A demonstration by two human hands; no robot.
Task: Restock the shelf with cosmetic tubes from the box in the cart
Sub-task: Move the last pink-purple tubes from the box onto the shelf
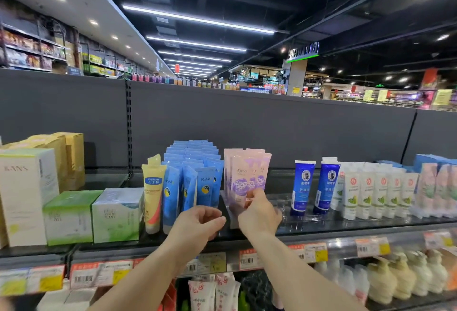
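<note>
Pink tubes (247, 174) stand on the shelf (346, 226); the right hand (258, 214) pinches the front one with its fingers. The left hand (197, 221) is loosely curled, holding nothing. Blue tubes (195, 174) look full; gaps remain. The cart and box are out of view.

Bright ceiling strip lights (197, 20), soft blur throughout, fisheye bending at edges.

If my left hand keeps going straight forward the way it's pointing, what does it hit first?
Most likely the front blue tubes: the left hand, fingers loosely curled and holding nothing, sits just below and before them. Depth is uncertain.
</note>
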